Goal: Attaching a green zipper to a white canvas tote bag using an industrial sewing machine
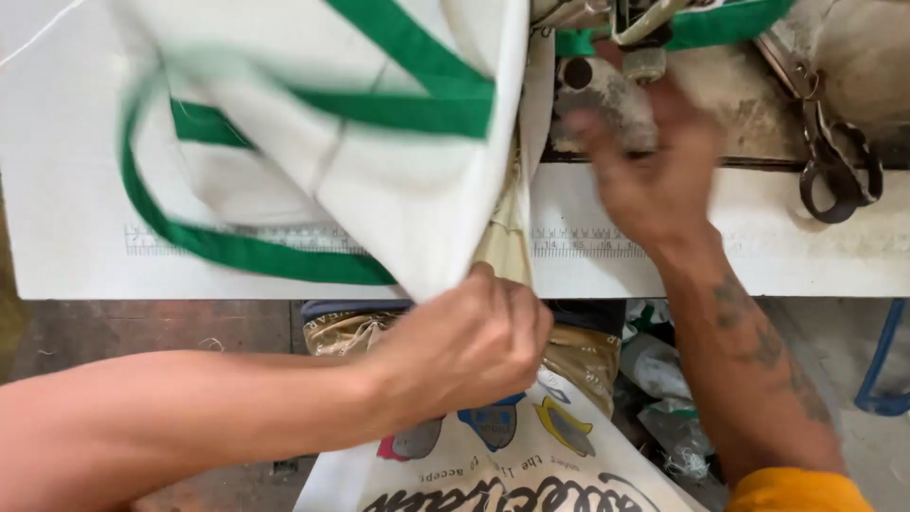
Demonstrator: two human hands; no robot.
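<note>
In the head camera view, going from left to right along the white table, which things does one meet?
Green strap loop → white cloth bag → left hand → right hand → scissors.

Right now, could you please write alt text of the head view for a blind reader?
The left hand grips a white fabric bag with green straps over a white table. The blurred right hand reaches to a sewing machine; scissors lie nearby.

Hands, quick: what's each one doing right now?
Left hand: closed, gripping the white bag by its lower edge.
Right hand: blurred, at the sewing machine; grip cannot be told.
</note>
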